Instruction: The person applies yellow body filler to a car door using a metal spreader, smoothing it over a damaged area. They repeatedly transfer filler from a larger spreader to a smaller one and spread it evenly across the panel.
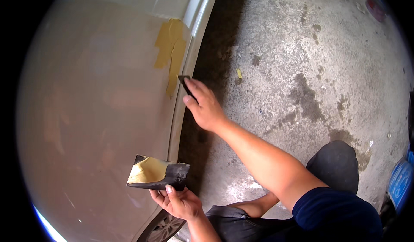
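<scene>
Yellow body filler (pixel 174 43) is spread in an uneven patch near the lower edge of a light-coloured car door (pixel 95 112). My right hand (pixel 203 106) grips a small dark spreader (pixel 186 83), its tip at the edge of the filler strip. Below, my left hand (pixel 179 201) holds a black flat board (pixel 176 175) by its near edge, thumb on top. A thick smear of pale yellow filler (pixel 148 170) covers the board's left part. The fingers beneath the board are partly hidden.
The car's sill (pixel 189 47) runs along the door, with dark shadow beside it. A wheel (pixel 164 228) shows at the bottom. On the stained concrete floor (pixel 276 69) lies a yellow scrap (pixel 239 73). A blue container (pixel 401 179) stands at the right; a reddish object (pixel 376 7) is at the far right.
</scene>
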Motion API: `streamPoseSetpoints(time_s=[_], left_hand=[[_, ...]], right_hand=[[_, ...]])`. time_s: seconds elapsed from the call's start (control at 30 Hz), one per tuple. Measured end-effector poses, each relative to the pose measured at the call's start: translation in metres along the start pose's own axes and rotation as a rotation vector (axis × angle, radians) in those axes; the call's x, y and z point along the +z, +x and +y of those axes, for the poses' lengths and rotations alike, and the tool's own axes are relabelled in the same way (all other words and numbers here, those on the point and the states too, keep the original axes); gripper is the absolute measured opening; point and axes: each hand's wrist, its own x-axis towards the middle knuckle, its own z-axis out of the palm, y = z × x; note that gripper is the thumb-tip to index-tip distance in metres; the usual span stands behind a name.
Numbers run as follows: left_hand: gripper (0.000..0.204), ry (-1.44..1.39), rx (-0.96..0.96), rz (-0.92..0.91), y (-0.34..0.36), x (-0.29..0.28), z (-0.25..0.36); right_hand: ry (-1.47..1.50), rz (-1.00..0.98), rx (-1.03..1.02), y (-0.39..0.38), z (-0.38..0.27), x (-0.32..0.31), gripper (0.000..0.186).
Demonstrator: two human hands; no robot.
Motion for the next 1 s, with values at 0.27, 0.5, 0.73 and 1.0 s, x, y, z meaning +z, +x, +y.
streamPoseSetpoints(time_s=[0.27, 0.5, 0.73, 1.0], left_hand=[[0.052, 0.051, 0.017, -0.003, 0.001, -0.010, -0.002], [0.052, 0.081, 0.016, 0.041, 0.003, -0.012, -0.005], [0.051, 0.038, 0.045, 0.036, 0.003, -0.014, -0.003], [0.052, 0.089, 0.092, 0.072, 0.001, -0.029, 0.003]], right_hand=[[-0.041, 0.235, -0.231, 0.065, -0.006, 0.004, 0.047], [0.043, 0.109, -0.162, -0.046, -0.006, 0.073, 0.052], [0.022, 0.036, -0.110, -0.021, -0.013, 0.017, 0.049], [0.072, 0.048, -0.063, -0.028, -0.012, 0.066, 0.051]])
